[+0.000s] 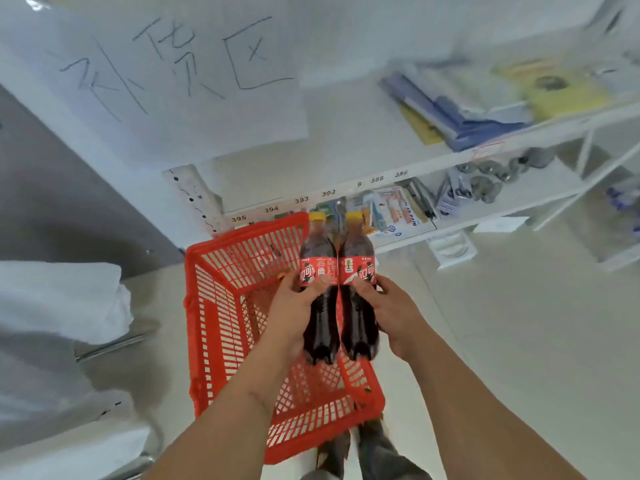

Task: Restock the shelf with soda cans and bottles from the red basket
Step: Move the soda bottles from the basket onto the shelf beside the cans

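Two dark cola bottles with red labels and yellow caps are held side by side, touching, above the red basket (221, 306). My left hand (294, 306) grips the left bottle (318, 271) around its lower half. My right hand (391, 313) grips the right bottle (358, 268) the same way. The caps point away from me, toward the white shelf (398, 174). The basket stands on the pale floor right below my hands, and the part of its inside that shows looks bare. Part of the basket's inside is hidden by my arms.
The white shelf unit runs from centre to right, with numbered tags along its edge and blue packs, metal parts and small boxes on its levels. A big handwritten paper sign (166, 74) hangs at upper left. White bundles (59, 306) lie at left. My shoes (353, 448) are under the basket's near edge.
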